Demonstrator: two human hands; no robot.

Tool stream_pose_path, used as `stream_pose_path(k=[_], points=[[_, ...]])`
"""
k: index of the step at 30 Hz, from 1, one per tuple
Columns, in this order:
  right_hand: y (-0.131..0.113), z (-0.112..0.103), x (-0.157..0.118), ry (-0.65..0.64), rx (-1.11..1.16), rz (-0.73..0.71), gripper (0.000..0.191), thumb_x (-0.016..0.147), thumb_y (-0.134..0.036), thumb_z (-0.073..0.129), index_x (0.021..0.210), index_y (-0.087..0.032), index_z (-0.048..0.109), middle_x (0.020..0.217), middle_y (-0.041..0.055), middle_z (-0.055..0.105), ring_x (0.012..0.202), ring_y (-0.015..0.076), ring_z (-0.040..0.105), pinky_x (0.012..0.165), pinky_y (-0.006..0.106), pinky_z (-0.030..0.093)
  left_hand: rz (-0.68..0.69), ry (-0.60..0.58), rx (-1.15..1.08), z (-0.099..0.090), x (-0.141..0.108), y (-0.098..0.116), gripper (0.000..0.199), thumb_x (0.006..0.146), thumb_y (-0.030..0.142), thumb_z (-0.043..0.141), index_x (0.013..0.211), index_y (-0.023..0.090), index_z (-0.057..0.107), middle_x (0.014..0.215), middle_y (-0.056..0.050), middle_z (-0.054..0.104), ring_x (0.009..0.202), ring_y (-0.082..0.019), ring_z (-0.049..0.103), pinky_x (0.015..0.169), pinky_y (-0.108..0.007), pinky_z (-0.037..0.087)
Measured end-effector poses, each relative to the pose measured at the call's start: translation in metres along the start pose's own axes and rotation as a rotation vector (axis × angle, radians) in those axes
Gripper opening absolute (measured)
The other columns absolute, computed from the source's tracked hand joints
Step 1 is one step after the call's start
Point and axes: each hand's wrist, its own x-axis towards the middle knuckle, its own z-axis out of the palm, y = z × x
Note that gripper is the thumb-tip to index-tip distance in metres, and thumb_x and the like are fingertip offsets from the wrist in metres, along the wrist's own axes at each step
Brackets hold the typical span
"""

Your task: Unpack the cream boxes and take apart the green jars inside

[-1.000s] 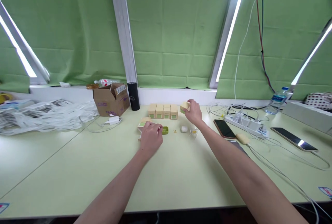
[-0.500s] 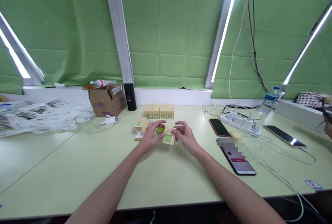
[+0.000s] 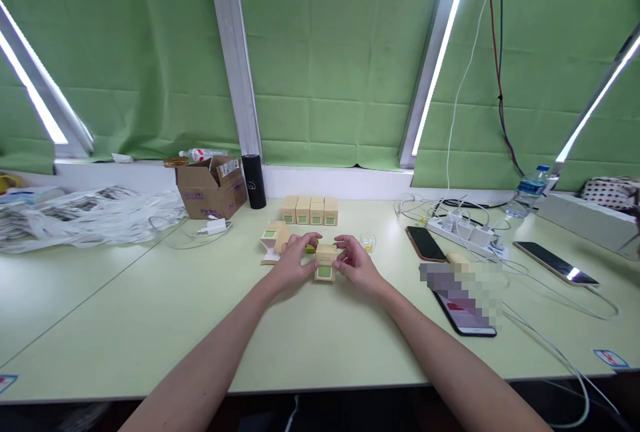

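Observation:
A small kraft cardboard box (image 3: 325, 263) with a green square label stands upright in front of me, held from both sides. My left hand (image 3: 295, 263) has its thumb against the left side and its fingers curved behind. From the right, my right hand (image 3: 356, 261) grips the opposite side with thumb and fingertips. A small yellow-green object (image 3: 311, 245) shows partly behind the left fingers; the rest is hidden. Left of that hand lies an open box (image 3: 273, 237) with flaps spread. Beyond the right hand sits a small clear plastic piece (image 3: 368, 243).
Several matching small boxes (image 3: 310, 211) stand in a row behind my hands. A black cylinder (image 3: 254, 182) and a larger carton (image 3: 213, 189) are at back left, near white strips (image 3: 95, 215). Phones (image 3: 426, 244), cables and a power strip (image 3: 467, 235) lie to the right.
The small box has turned from tilted to upright and come down toward the table. Both hands have closed in on its sides. The view has shifted slightly.

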Motion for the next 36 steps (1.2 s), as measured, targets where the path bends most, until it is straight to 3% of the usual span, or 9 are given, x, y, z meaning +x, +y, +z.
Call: stream_pose_path(k=[3,7,10,12,16,19,22,29,36], points=[[-0.004,-0.003,-0.001,-0.021,-0.071,-0.033,0.052,0.078,-0.025,0.07,0.127,-0.028,0.052,0.124,0.0067,0.06,0.08,0.0142,0.059,0.072,0.032,0.05,0.07,0.017,0.024,0.0,-0.001,-0.001,0.051,0.089,0.036,0.067,0.138,0.028,0.057,0.116,-0.009,0.066,0.122,-0.031,0.055,0.107,-0.05,0.042],[-0.005,-0.007,-0.001,-0.047,-0.144,-0.049,0.056,0.074,-0.019,0.063,0.128,-0.027,0.053,0.127,0.007,0.059,0.082,0.0147,0.059,0.071,0.031,0.05,0.115,0.114,0.039,0.001,0.001,-0.003,0.032,0.101,0.043,0.051,0.125,0.026,0.064,0.108,-0.006,0.069,0.112,-0.027,0.06,0.109,-0.05,0.038],[-0.002,-0.009,0.001,0.053,-0.227,-0.023,0.048,0.074,-0.02,0.06,0.122,-0.025,0.056,0.111,0.0032,0.056,0.078,0.0142,0.057,0.068,0.03,0.049,0.099,0.18,0.057,0.002,0.003,-0.004,0.028,0.102,0.035,0.044,0.115,0.025,0.067,0.097,-0.004,0.073,0.108,-0.027,0.063,0.107,-0.051,0.038],[0.001,-0.01,0.003,0.105,-0.276,-0.014,0.041,0.076,-0.021,0.058,0.117,-0.025,0.058,0.096,-0.0004,0.053,0.076,0.0147,0.055,0.067,0.029,0.047,0.11,0.21,0.082,0.003,0.004,-0.006,0.026,0.095,0.024,0.049,0.115,0.025,0.066,0.093,-0.003,0.074,0.109,-0.028,0.062,0.105,-0.051,0.04],[0.004,-0.01,0.003,0.095,-0.258,-0.02,0.038,0.078,-0.02,0.054,0.116,-0.025,0.056,0.081,-0.0043,0.051,0.069,0.0143,0.054,0.062,0.026,0.045,0.141,0.183,0.102,0.006,0.003,-0.009,0.06,0.075,0.007,0.054,0.132,0.027,0.06,0.116,-0.006,0.074,0.121,-0.03,0.056,0.105,-0.052,0.044],[0.003,-0.009,0.003,0.105,-0.227,-0.013,0.039,0.076,-0.02,0.054,0.115,-0.025,0.055,0.081,-0.0046,0.052,0.066,0.0135,0.055,0.057,0.025,0.046,0.144,0.091,0.104,0.01,0.002,-0.012,0.069,0.075,0.011,0.061,0.142,0.028,0.057,0.128,-0.009,0.068,0.129,-0.032,0.053,0.108,-0.054,0.045],[0.0,-0.006,0.002,0.117,-0.204,0.001,0.038,0.076,-0.021,0.054,0.113,-0.025,0.054,0.079,-0.0048,0.052,0.065,0.0139,0.057,0.053,0.023,0.046,0.101,0.063,0.109,0.014,0.002,-0.016,0.068,0.076,0.021,0.072,0.142,0.026,0.059,0.125,-0.012,0.065,0.129,-0.035,0.055,0.108,-0.055,0.046],[-0.007,-0.002,0.001,0.113,-0.109,0.032,0.036,0.077,-0.026,0.056,0.113,-0.026,0.054,0.08,-0.0041,0.051,0.068,0.0159,0.058,0.047,0.023,0.05,0.02,0.107,0.033,0.024,0.001,-0.017,0.052,0.074,0.038,0.083,0.121,0.024,0.068,0.12,-0.011,0.059,0.122,-0.033,0.058,0.107,-0.054,0.05],[-0.018,0.0,-0.002,0.153,-0.031,-0.128,0.03,0.087,-0.032,0.06,0.116,-0.025,0.057,0.094,0.0017,0.055,0.088,0.0192,0.059,0.065,0.031,0.06,0.254,0.259,0.086,0.022,-0.006,0.0,0.046,0.088,0.033,0.077,0.127,0.027,0.054,0.127,-0.011,0.059,0.125,-0.031,0.054,0.106,-0.052,0.05]])
